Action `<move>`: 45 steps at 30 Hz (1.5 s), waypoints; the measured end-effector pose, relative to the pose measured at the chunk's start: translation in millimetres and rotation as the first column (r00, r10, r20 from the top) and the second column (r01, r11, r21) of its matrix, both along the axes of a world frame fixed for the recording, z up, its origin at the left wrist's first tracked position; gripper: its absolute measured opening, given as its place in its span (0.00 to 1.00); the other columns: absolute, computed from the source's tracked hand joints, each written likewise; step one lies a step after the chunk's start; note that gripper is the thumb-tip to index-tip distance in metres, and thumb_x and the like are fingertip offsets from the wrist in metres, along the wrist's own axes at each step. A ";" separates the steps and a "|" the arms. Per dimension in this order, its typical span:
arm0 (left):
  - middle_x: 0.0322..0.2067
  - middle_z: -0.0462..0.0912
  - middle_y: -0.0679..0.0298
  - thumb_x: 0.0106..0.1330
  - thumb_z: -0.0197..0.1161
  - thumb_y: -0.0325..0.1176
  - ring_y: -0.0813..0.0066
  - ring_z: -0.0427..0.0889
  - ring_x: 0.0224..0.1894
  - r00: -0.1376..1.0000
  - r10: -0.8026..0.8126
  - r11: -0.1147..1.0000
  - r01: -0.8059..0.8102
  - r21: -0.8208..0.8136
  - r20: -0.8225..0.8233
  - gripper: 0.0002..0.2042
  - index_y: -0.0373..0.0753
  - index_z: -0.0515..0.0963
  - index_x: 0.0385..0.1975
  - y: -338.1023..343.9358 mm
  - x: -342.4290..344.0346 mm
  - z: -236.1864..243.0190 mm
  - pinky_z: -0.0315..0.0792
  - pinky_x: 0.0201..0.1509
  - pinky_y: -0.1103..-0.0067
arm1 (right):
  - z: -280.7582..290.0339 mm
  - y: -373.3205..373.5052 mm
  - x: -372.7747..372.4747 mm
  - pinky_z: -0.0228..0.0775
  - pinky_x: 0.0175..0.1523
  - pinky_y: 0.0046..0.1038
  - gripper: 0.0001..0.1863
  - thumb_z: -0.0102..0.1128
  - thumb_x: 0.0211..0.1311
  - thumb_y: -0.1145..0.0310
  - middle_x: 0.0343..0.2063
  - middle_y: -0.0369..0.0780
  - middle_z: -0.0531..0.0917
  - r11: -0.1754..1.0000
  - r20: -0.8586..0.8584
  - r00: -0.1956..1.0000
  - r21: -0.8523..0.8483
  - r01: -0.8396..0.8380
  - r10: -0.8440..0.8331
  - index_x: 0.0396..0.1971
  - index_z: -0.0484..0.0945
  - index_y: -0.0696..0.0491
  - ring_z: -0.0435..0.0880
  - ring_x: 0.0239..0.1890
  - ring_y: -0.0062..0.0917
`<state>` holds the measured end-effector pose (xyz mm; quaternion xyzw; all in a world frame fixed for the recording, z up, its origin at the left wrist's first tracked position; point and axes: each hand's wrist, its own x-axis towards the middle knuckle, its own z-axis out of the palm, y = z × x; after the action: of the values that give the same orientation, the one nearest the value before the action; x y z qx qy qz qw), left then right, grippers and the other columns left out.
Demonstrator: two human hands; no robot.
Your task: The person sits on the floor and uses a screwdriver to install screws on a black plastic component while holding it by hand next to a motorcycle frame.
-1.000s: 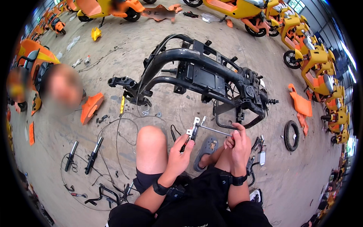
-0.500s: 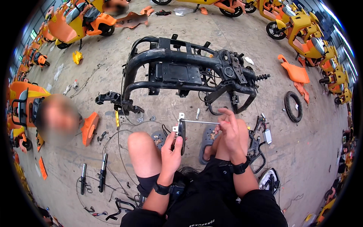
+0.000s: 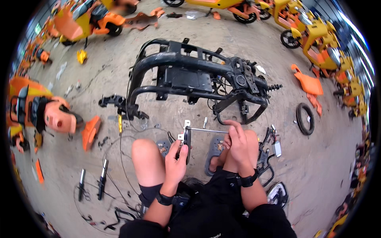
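Over my knees, my left hand [image 3: 176, 163] grips a thin, dark, rounded part [image 3: 187, 146] seen nearly edge-on, thumb on its near side. A pale metal bracket [image 3: 187, 124] with holes is fixed at its upper end. My right hand [image 3: 239, 146] is closed around the grip end of a screwdriver [image 3: 208, 130], hiding its handle; the index finger is raised. The long shaft runs level to the left, its tip meeting the part beside the bracket. Exactly what the tip engages is too small to tell. Past my hands lies a black scooter frame [image 3: 186, 59].
A small metal cylinder [image 3: 205, 122] lies between hands and frame. Fork tubes [image 3: 102, 180] and cables are on the floor at left. Wiring with a silver box [image 3: 276, 148] sits right of my knee. Farther right are a tire [image 3: 304, 119] and orange panels [image 3: 308, 82]; scooters [image 3: 317, 37] line the edges.
The view has tilted slightly, shifting the scene. My right hand's fingers have changed pose a little around the screwdriver. Both hands keep their holds, and the tip stays at the part.
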<state>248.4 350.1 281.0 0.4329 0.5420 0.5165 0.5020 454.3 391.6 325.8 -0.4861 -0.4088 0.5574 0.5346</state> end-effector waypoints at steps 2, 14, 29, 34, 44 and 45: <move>0.39 0.78 0.57 0.70 0.57 0.32 0.71 0.76 0.39 0.996 -0.017 1.000 0.019 0.025 -0.093 0.16 0.30 0.73 0.53 3.8 4.2 6.5 0.69 0.48 0.79 | -5.6 -2.0 8.2 0.66 0.30 0.20 0.21 0.44 0.71 0.67 0.23 0.33 0.72 0.998 0.007 1.000 0.062 0.010 -0.010 0.61 0.63 0.57 0.66 0.21 0.16; 0.39 0.78 0.61 0.72 0.56 0.34 0.78 0.77 0.41 0.991 -0.035 0.993 0.049 0.108 -0.128 0.18 0.29 0.72 0.56 -0.1 0.8 14.4 0.70 0.47 0.81 | 6.0 -2.7 -9.8 0.64 0.28 0.21 0.23 0.42 0.74 0.61 0.19 0.35 0.69 0.981 0.018 0.984 0.084 0.177 -0.179 0.61 0.64 0.58 0.68 0.21 0.17; 0.41 0.78 0.66 0.73 0.55 0.34 0.83 0.77 0.41 0.996 -0.060 0.997 0.063 0.050 -0.066 0.19 0.34 0.71 0.60 -1.4 -1.4 8.1 0.69 0.45 0.85 | 1.7 -2.6 3.8 0.64 0.26 0.18 0.25 0.37 0.74 0.61 0.22 0.35 0.73 0.999 0.036 0.999 0.032 0.023 -0.024 0.64 0.60 0.59 0.70 0.19 0.17; 0.43 0.78 0.67 0.73 0.55 0.33 0.83 0.78 0.42 0.997 -0.057 0.996 0.060 0.063 -0.054 0.19 0.34 0.70 0.61 -0.9 0.5 8.6 0.69 0.46 0.85 | -0.2 -4.8 3.7 0.60 0.24 0.16 0.22 0.45 0.72 0.69 0.18 0.29 0.65 0.998 -0.019 0.998 0.013 0.068 -0.068 0.64 0.61 0.56 0.66 0.18 0.13; 0.41 0.81 0.64 0.73 0.54 0.34 0.84 0.78 0.40 0.998 -0.058 0.998 0.058 0.014 -0.015 0.21 0.35 0.68 0.63 -1.5 0.1 5.5 0.70 0.43 0.87 | -5.5 -3.5 4.9 0.65 0.27 0.19 0.25 0.46 0.70 0.67 0.27 0.34 0.70 0.996 0.058 0.996 0.043 0.072 -0.074 0.65 0.60 0.56 0.70 0.22 0.17; 0.40 0.81 0.64 0.73 0.55 0.34 0.83 0.77 0.39 0.999 -0.053 0.999 0.053 0.007 0.005 0.20 0.35 0.69 0.62 -1.4 1.3 7.9 0.70 0.44 0.85 | -10.0 -1.4 4.8 0.64 0.27 0.18 0.25 0.46 0.70 0.67 0.26 0.34 0.70 0.988 0.067 0.992 0.119 0.098 -0.106 0.65 0.60 0.56 0.69 0.22 0.16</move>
<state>249.7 348.7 288.9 0.4475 0.5270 0.5061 0.5156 459.1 390.2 315.8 -0.4946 -0.4342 0.4867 0.5744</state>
